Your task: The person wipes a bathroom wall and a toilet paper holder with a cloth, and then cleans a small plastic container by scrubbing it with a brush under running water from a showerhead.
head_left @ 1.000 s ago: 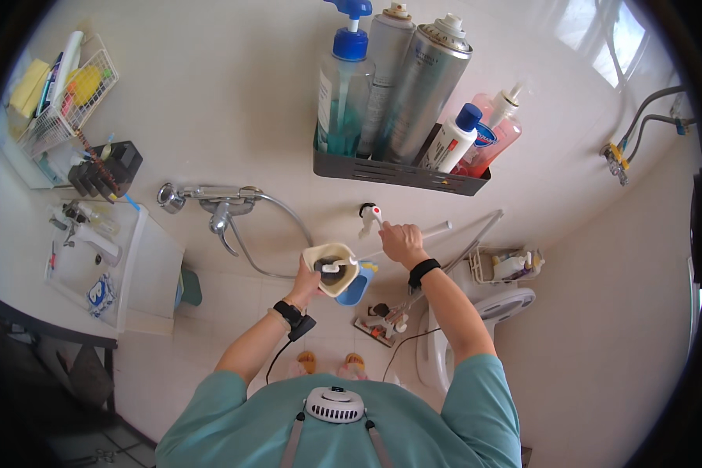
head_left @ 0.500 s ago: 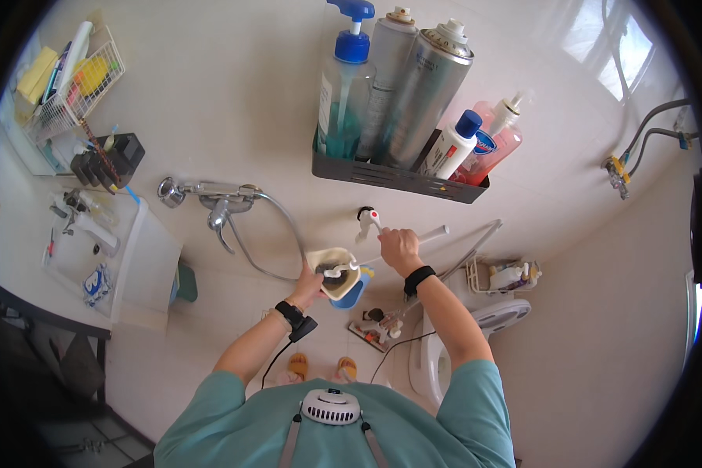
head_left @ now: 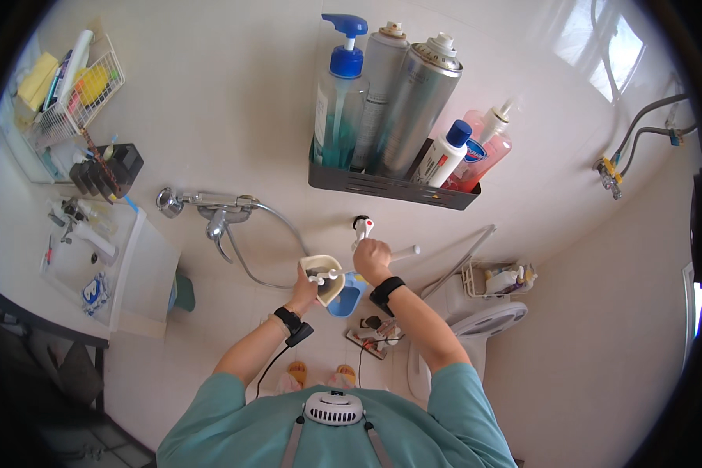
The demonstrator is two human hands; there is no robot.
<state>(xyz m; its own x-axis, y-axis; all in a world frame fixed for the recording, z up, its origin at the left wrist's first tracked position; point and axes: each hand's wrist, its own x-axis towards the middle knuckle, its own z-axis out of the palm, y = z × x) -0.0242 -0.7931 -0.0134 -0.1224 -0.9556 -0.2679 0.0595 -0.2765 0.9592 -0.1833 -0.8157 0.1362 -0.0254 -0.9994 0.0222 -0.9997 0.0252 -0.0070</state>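
My left hand [head_left: 306, 290] grips a cream-coloured open container [head_left: 337, 290] by its left side. White knobbed ends [head_left: 323, 276] show at its mouth over a greyish inside. A long white handle [head_left: 405, 253] runs from the container to the right, and my right hand [head_left: 373, 260] is closed around its middle. What sits on the handle's inner end cannot be made out. Just above my right hand, a white tap with a red dot [head_left: 363, 226] sticks out of the wall. A light blue scoop-shaped tray [head_left: 348, 299] shows below and behind the container.
A dark wall shelf [head_left: 394, 189] holds several bottles and cans. On the left are a chrome shower mixer [head_left: 225, 209] with its hose and a sink [head_left: 86, 253]. At the right stand a toilet [head_left: 483, 321] and a wire basket [head_left: 480, 278]. A cable-fed item [head_left: 374, 337] lies on the floor.
My right hand and the white handle have shifted left, toward the container, and the hand is now right below the tap. The container has moved slightly left and tilted. The view has shifted a little.
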